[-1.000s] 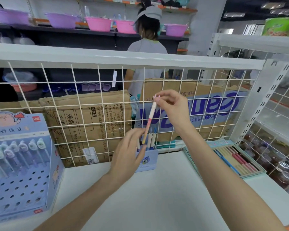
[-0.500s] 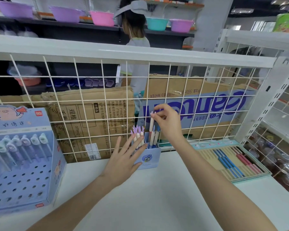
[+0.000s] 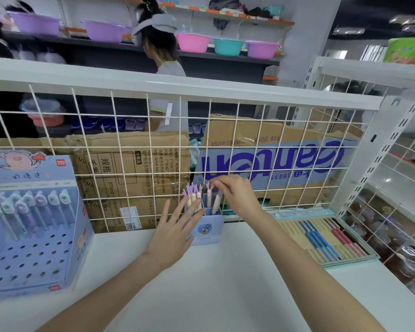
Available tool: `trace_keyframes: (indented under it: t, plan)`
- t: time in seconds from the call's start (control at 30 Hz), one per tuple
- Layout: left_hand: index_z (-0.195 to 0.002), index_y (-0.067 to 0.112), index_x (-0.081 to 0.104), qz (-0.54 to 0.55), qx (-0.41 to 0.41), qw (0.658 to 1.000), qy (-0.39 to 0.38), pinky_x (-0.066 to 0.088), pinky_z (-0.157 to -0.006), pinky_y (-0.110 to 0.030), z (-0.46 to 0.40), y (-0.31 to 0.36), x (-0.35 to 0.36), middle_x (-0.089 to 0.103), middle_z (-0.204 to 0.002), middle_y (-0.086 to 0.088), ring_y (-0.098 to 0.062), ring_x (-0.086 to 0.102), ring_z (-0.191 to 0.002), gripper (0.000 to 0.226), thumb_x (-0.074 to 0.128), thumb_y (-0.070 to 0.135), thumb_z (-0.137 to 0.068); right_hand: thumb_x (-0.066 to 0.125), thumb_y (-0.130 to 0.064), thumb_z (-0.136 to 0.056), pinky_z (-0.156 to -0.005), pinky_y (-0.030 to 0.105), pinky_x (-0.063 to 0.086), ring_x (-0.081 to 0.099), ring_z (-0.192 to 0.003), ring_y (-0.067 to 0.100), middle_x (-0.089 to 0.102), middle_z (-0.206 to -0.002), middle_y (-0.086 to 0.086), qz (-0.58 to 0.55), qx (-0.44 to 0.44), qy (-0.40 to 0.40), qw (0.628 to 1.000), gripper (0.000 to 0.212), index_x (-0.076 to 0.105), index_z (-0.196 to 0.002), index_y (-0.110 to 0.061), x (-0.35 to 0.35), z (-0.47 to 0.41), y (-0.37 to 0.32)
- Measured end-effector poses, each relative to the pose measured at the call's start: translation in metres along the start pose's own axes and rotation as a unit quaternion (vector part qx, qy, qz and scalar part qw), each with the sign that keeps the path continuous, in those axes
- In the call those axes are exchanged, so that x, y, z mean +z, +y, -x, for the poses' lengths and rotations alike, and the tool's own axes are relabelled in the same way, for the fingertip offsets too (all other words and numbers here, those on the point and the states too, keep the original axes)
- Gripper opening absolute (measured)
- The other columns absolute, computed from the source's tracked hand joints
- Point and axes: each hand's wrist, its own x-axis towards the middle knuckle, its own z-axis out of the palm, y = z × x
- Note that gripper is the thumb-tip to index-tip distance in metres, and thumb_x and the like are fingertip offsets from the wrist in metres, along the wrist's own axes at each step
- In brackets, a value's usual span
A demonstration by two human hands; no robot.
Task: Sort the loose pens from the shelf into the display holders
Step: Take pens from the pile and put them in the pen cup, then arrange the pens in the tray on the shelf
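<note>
Head view: a pen [image 3: 209, 195] in the holder [image 3: 207, 230] is pinched by the right hand [image 3: 235, 195]; the holder is touched by the left hand [image 3: 171, 236], fingers spread.

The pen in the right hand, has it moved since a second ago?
Yes. The pen has gone down into the small blue holder; the right hand pinches its top.

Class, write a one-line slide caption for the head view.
Right hand pinches a pen in the small blue holder; open left hand steadies it.
</note>
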Motion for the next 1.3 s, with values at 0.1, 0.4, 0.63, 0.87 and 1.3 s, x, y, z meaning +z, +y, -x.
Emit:
trace_keyframes:
  t: [0.1, 0.4, 0.63, 0.87, 1.3]
  plan:
    - [-0.143, 0.017, 0.027, -0.008, -0.006, 1.000, -0.013, 0.003, -0.111, -0.054, 0.001, 0.001, -0.006, 0.022, -0.152, -0.004, -0.030, 0.013, -0.141, 0.095, 0.077, 0.042, -0.067, 0.041, -0.030, -0.099, -0.100, 0.036, 0.028, 0.043, -0.127, 0.018, 0.054, -0.135, -0.003, 0.050, -0.023, -0.027, 0.998, 0.034, 0.056, -0.129, -0.024, -0.005, 0.008, -0.002]
    - [-0.138, 0.022, 0.032, 0.230, -0.153, 0.961, 0.016, 0.032, -0.107, -0.046, 0.034, 0.025, -0.035, 0.039, -0.145, -0.010, -0.021, 0.039, -0.127, 0.057, 0.055, 0.019, -0.086, 0.049, -0.019, -0.096, -0.108, 0.031, 0.018, 0.033, -0.136, 0.020, 0.041, -0.146, 0.002, -0.018, -0.096, -0.018, 0.995, 0.040, 0.047, -0.136, -0.023, -0.007, 0.063, -0.037]
    - [-0.139, 0.021, 0.042, 0.243, -0.331, 0.912, -0.003, 0.020, -0.111, -0.036, 0.114, 0.005, -0.068, 0.047, -0.141, -0.001, -0.016, 0.043, -0.128, 0.060, 0.023, 0.040, -0.085, 0.056, -0.014, -0.085, -0.099, 0.050, 0.035, 0.051, -0.122, 0.031, 0.057, -0.130, 0.010, -0.072, -0.186, -0.074, 0.977, 0.038, 0.062, -0.123, -0.015, 0.039, 0.094, -0.081]
    - [-0.132, 0.016, 0.045, 0.092, -0.455, 0.884, -0.052, 0.041, -0.096, -0.055, 0.232, -0.040, -0.108, 0.050, -0.136, -0.013, -0.029, 0.047, -0.122, 0.051, 0.038, 0.028, -0.082, 0.043, -0.034, -0.096, -0.114, 0.048, 0.007, 0.011, -0.145, 0.029, 0.019, -0.156, 0.007, -0.009, -0.251, -0.228, 0.941, 0.049, 0.035, -0.144, -0.027, 0.100, 0.113, -0.178]
    - [-0.130, 0.016, 0.043, -0.036, -0.523, 0.846, -0.093, 0.040, -0.095, -0.057, 0.421, -0.172, -0.187, 0.052, -0.134, -0.013, -0.039, 0.050, -0.120, 0.063, 0.067, 0.016, -0.072, 0.027, -0.052, -0.091, -0.114, 0.039, 0.008, 0.011, -0.144, 0.023, 0.009, -0.158, 0.000, -0.025, -0.338, -0.290, 0.895, 0.060, 0.022, -0.147, -0.032, 0.207, 0.158, -0.407]
